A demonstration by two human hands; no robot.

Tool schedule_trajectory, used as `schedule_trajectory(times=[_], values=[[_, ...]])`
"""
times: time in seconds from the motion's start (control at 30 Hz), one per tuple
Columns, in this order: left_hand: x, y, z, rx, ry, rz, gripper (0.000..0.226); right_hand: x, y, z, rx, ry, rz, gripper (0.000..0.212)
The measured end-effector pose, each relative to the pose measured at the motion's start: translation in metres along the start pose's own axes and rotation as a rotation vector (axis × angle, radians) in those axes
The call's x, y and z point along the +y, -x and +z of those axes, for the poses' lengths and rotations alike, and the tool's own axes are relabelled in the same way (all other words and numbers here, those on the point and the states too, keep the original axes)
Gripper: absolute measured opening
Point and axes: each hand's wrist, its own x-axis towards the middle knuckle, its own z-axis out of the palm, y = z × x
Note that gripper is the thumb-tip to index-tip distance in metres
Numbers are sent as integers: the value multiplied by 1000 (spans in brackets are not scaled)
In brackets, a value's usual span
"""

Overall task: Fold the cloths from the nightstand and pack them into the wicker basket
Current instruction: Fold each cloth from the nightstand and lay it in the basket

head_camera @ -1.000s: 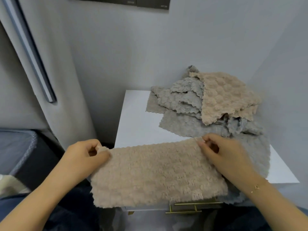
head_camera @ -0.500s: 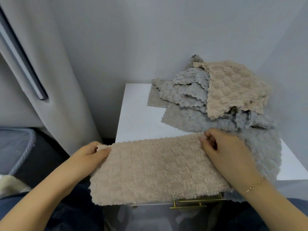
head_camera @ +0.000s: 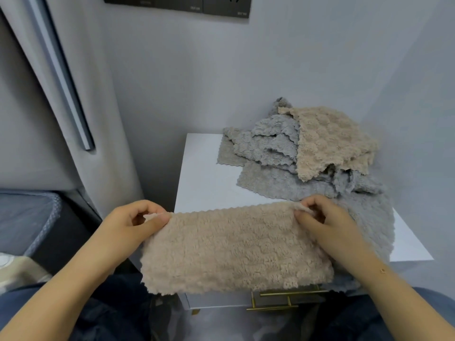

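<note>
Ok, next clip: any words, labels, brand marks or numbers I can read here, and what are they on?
Dark wall panel at the top edge: small pale markings under its sockets, too blurred to read.
Beige cloth held in the hands, the cloth pile, the white nightstand: no text or label visible.
So nothing readable.

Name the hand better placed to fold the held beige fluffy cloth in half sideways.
Probably either: left hand and right hand pinch opposite top corners of the beige fluffy cloth.
</note>
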Motion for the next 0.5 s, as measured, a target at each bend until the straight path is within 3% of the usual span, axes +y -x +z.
schedule_trajectory(times=[0.13,0.2,0.37,0.5], values=[[-1,1,-6,-28,15,24,19,-6,2,-5,23,-460,101,7],[0,1,-7,-35,48,40,18,-9,1,-5,43,-456,70,14],[3,3,-8,-9,121,87,11,-19,1,0,103,-406,65,10],[1,3,-12,-34,64,128,3,-27,8,8,166,-389,70,14]])
